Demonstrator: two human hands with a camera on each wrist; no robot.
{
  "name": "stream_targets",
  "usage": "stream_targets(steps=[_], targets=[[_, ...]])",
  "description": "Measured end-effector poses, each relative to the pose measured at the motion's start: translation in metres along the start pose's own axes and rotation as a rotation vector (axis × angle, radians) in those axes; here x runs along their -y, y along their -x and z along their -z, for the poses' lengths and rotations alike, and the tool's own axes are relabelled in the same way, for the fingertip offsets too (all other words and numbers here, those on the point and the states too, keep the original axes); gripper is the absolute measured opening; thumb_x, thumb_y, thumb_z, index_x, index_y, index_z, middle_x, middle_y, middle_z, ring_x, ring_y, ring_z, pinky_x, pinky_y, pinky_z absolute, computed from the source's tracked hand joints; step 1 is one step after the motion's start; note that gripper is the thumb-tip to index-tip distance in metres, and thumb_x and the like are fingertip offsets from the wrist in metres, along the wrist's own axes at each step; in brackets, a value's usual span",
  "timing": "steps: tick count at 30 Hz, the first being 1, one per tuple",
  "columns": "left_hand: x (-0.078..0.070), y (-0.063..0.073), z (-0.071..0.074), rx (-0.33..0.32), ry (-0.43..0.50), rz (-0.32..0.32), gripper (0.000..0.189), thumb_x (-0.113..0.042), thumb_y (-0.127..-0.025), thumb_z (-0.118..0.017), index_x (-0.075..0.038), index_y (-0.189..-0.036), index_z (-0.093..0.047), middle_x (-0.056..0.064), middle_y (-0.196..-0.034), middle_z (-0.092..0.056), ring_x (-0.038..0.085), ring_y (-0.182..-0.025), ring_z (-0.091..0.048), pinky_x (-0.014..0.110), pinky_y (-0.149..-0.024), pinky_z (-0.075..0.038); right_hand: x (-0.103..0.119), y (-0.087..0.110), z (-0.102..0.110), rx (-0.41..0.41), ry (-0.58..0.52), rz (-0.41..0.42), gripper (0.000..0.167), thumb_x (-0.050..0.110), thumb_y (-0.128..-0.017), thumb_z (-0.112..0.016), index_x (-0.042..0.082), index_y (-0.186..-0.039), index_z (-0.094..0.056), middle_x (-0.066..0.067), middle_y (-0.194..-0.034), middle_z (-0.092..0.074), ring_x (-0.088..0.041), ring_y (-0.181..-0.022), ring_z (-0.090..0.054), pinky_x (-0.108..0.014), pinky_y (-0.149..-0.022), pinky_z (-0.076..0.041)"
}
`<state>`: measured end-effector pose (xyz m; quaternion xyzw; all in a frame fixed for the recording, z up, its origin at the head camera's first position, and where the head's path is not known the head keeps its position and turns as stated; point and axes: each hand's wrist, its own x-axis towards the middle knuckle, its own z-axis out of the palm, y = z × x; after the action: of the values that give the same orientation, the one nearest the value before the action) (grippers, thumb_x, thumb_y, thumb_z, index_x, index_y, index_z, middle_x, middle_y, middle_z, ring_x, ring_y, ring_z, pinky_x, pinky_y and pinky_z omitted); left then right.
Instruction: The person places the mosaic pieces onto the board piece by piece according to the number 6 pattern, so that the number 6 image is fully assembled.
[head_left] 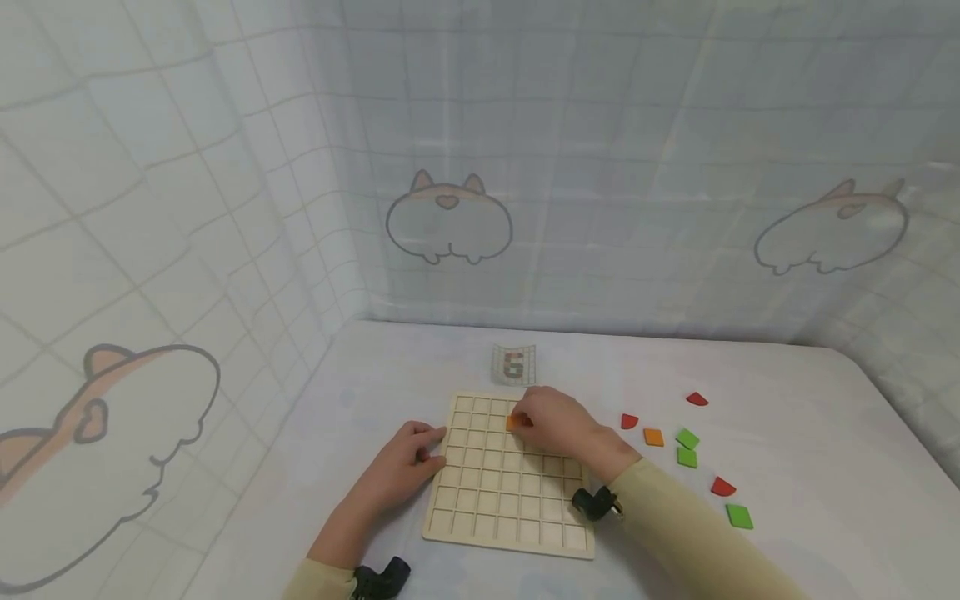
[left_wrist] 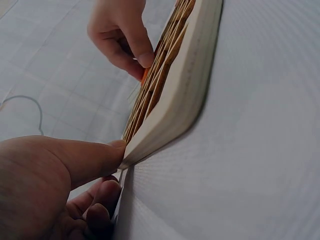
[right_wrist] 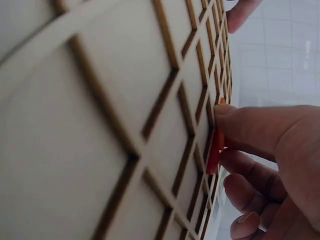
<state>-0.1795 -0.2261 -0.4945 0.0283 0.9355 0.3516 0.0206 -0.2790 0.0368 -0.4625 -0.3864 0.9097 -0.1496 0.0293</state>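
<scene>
A pale wooden grid board [head_left: 487, 481] lies on the white table. My left hand [head_left: 405, 468] rests at its left side; thumb and index fingertip touch the edge, the other fingers bent in the left wrist view. Over the far part of the board, my right hand [head_left: 558, 423] pinches an orange square tile [head_left: 512, 423] between thumb and fingers. Close up in the right wrist view, the orange tile [right_wrist: 222, 137] stands on edge at the thumb tip. A red piece [right_wrist: 213, 154] shows right beside it at the grid, mostly hidden from the head view by the hand.
Right of the board lie loose pieces: a red quarter-round piece [head_left: 628, 421], an orange square [head_left: 653, 437], several green squares [head_left: 739, 516] and more red pieces [head_left: 723, 486]. Behind the board is a small printed pattern card [head_left: 513, 365]. A patterned curtain [head_left: 600, 167] rises behind.
</scene>
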Motion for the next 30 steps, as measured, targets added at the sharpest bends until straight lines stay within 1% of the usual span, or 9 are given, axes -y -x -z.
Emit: stream_targets(steps=[3, 6, 10, 15, 20, 23, 27, 29, 30], targets=[[0.0, 0.0, 0.001, -0.001, -0.009, -0.012, 0.049, -0.015, -0.092, -0.072, -0.005, -0.138, -0.058, 0.001, -0.112, -0.05, 0.012, -0.082, -0.047, 0.029, -0.068, -0.041, 0.0, -0.001, 0.002, 0.01, -0.015, 0.003, 0.009, 0.019, -0.091, -0.073, 0.016, -0.094, -0.08, 0.009, -0.081, -0.06, -0.007, -0.073, -0.049, -0.026, -0.067, -0.044], [-0.001, -0.001, 0.002, -0.006, -0.015, -0.014, 0.049, -0.015, -0.092, -0.072, -0.005, -0.138, -0.058, 0.0, -0.112, -0.05, 0.011, -0.082, -0.047, 0.029, -0.069, -0.041, 0.001, -0.004, 0.004, 0.024, -0.047, 0.003, 0.008, 0.018, -0.091, -0.074, 0.015, -0.093, -0.081, 0.008, -0.081, -0.065, -0.007, -0.069, -0.048, -0.025, -0.063, -0.043], [-0.002, -0.001, 0.003, -0.01, -0.014, -0.01, 0.049, -0.015, -0.092, -0.072, -0.005, -0.138, -0.058, 0.001, -0.113, -0.05, 0.011, -0.082, -0.047, 0.03, -0.068, -0.041, 0.002, -0.006, 0.006, 0.043, -0.079, -0.023, 0.008, 0.017, -0.09, -0.074, 0.014, -0.092, -0.081, 0.007, -0.083, -0.07, -0.007, -0.063, -0.047, -0.025, -0.058, -0.042], [-0.002, 0.0, 0.002, -0.002, -0.016, -0.008, 0.049, -0.015, -0.092, -0.071, -0.005, -0.138, -0.058, 0.001, -0.114, -0.05, 0.012, -0.082, -0.047, 0.03, -0.069, -0.041, 0.002, -0.005, 0.004, 0.055, -0.084, -0.045, 0.008, 0.019, -0.09, -0.075, 0.015, -0.093, -0.081, 0.009, -0.081, -0.069, -0.007, -0.063, -0.048, -0.025, -0.059, -0.043], [-0.003, 0.001, 0.001, -0.005, -0.009, -0.011, 0.049, -0.015, -0.092, -0.072, -0.005, -0.138, -0.058, 0.001, -0.114, -0.051, 0.012, -0.082, -0.047, 0.03, -0.069, -0.041, 0.001, -0.001, 0.005, 0.052, -0.065, -0.035, 0.006, 0.02, -0.09, -0.075, 0.017, -0.086, -0.078, 0.011, -0.072, -0.062, -0.008, -0.065, -0.048, -0.026, -0.06, -0.043], [-0.003, 0.001, 0.0, -0.002, -0.006, -0.016, 0.049, -0.015, -0.092, -0.072, -0.005, -0.138, -0.058, 0.001, -0.113, -0.051, 0.012, -0.082, -0.047, 0.029, -0.068, -0.041, -0.001, 0.005, 0.008, 0.049, -0.053, -0.051, 0.005, 0.021, -0.09, -0.074, 0.017, -0.092, -0.077, 0.009, -0.075, -0.062, -0.01, -0.07, -0.052, -0.028, -0.064, -0.045], [-0.004, 0.0, -0.001, -0.002, -0.006, -0.016, 0.049, -0.015, -0.092, -0.072, -0.005, -0.138, -0.058, 0.001, -0.113, -0.05, 0.011, -0.082, -0.047, 0.029, -0.069, -0.041, -0.004, 0.019, 0.015, 0.025, -0.099, -0.103, 0.027, 0.024, -0.089, -0.076, 0.011, -0.113, -0.075, 0.001, -0.097, -0.069, -0.016, -0.089, -0.063, -0.033, -0.077, -0.05], [-0.005, 0.0, -0.001, -0.004, -0.006, -0.011, 0.05, -0.015, -0.092, -0.072, -0.005, -0.138, -0.058, 0.001, -0.113, -0.05, 0.012, -0.082, -0.048, 0.029, -0.069, -0.041, -0.006, 0.028, 0.02, 0.005, -0.125, -0.124, 0.033, 0.024, -0.088, -0.077, 0.009, -0.118, -0.074, -0.001, -0.104, -0.069, -0.018, -0.097, -0.064, -0.035, -0.082, -0.051], [-0.005, 0.0, -0.001, -0.005, -0.007, -0.007, 0.05, -0.015, -0.092, -0.072, -0.005, -0.138, -0.058, 0.001, -0.113, -0.05, 0.012, -0.082, -0.048, 0.03, -0.069, -0.041, -0.008, 0.032, 0.022, -0.004, -0.142, -0.137, 0.034, 0.024, -0.088, -0.077, 0.009, -0.118, -0.073, -0.001, -0.105, -0.069, -0.019, -0.098, -0.064, -0.036, -0.083, -0.051]])
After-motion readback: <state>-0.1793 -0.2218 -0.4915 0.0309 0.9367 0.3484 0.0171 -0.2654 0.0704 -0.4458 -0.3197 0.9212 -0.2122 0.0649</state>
